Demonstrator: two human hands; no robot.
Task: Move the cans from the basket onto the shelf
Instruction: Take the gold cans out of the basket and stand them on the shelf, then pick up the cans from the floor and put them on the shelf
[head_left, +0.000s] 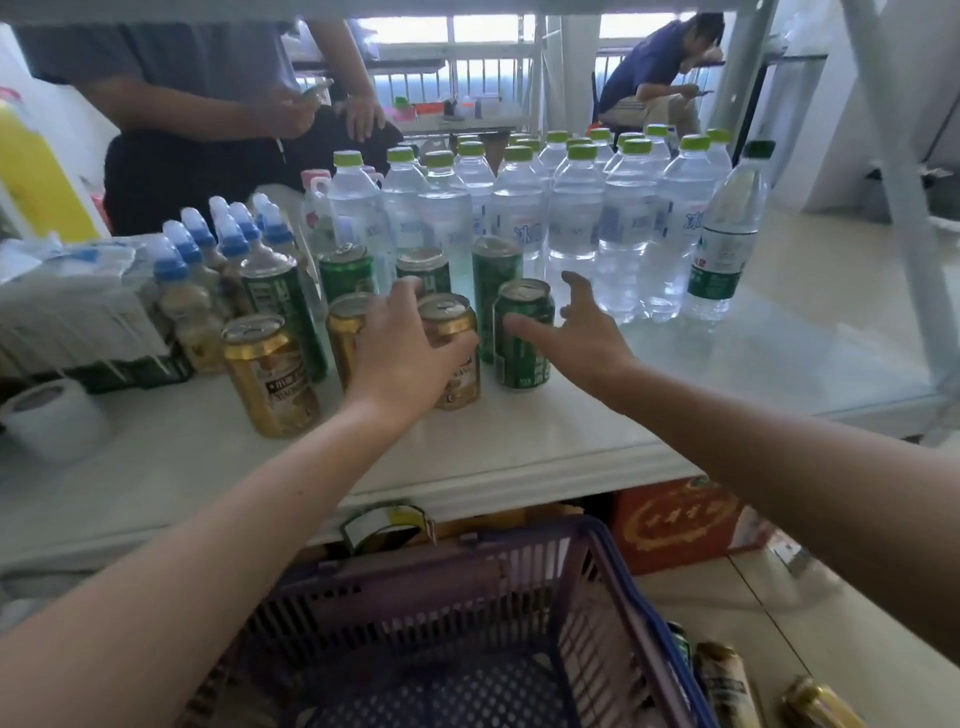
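On the white shelf (519, 447), near its front edge, the left hand (402, 353) wraps loosely around a gold can (454, 358) standing upright; whether it grips firmly cannot be told. The right hand (582, 332) is spread open, its thumb touching a green can (522, 338) beside the gold one. Can labels are too blurred to read. The purple basket (597, 587) sits below the shelf's front edge.
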